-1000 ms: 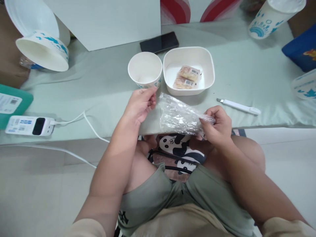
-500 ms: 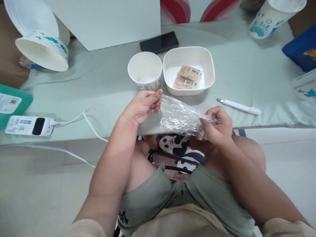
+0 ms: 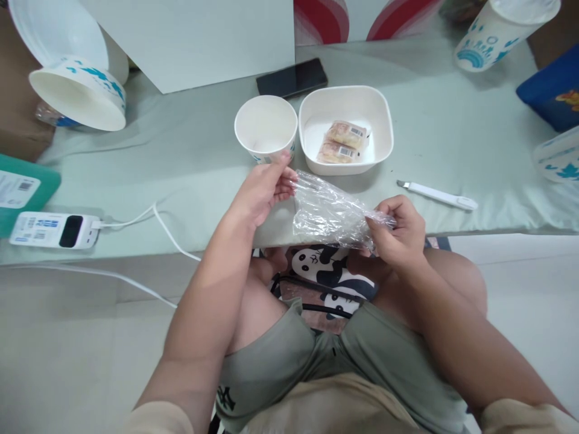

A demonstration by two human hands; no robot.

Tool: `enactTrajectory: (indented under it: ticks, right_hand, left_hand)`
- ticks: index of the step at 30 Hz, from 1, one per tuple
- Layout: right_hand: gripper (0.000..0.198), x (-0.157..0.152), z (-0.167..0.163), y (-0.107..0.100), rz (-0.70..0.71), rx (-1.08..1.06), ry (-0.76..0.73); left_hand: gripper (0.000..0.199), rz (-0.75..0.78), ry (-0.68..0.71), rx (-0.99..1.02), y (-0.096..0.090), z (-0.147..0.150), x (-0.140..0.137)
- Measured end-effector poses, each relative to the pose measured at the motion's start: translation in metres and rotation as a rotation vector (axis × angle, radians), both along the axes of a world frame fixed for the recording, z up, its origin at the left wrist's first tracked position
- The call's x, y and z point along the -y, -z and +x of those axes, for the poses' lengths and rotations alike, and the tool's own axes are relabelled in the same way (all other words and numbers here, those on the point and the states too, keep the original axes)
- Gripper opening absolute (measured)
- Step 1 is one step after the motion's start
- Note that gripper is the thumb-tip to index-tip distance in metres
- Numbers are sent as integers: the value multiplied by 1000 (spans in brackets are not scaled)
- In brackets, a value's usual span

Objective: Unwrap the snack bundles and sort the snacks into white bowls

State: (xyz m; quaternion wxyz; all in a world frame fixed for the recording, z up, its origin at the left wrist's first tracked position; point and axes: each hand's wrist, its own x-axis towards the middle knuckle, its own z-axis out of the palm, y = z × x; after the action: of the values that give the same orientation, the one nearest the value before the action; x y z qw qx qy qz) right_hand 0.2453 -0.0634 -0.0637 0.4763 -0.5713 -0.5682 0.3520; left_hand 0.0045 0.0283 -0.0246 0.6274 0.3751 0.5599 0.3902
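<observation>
My right hand [image 3: 395, 232] pinches one end of a crinkled clear plastic bag [image 3: 328, 211] above the table's front edge. The bag looks flat, and I cannot make out anything inside it. At its other end is my left hand [image 3: 271, 187], thumb raised away from the fingers, with the fingertips at the bag's upper left corner. Just beyond the left hand stands a white paper cup [image 3: 266, 123] with blue print. Beside the cup, a white square bowl [image 3: 384, 141] holds two small printed packets [image 3: 342, 143].
A white utility knife [image 3: 438, 194] lies right of the bowl, its tip uncovered. Behind the cup is a black phone [image 3: 292, 78]. A white power bank [image 3: 54, 230] with a cable lies at left, near a tipped paper bowl [image 3: 79, 93]. A tall paper cup [image 3: 493, 39] stands back right.
My left thumb has lifted off the bag's corner, and the left hand has opened slightly. My right hand keeps its pinch on the bag almost unmoved.
</observation>
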Motion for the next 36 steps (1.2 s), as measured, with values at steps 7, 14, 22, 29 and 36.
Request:
enactTrajectory:
  ticks: [7,14,22,29,36]
  right_hand:
    - [29,0,-1,4,-33,-1,-16]
    - [29,-3,-4,1,-28,22,1]
    - [45,-15,-4,1,-345,-490,-85]
    - [48,-12,-1,-4,-354,-325,-203]
    - [30,-12,-6,-12,-197,-68,34]
  left_hand:
    - [40,122,-4,-30,3,2,2]
    - [39,455,-304,-385,1,8,9]
    - [44,193,88,211,8,17,16]
    - [59,284,119,51,1,17,18]
    - [74,351,275,70,10,10,13]
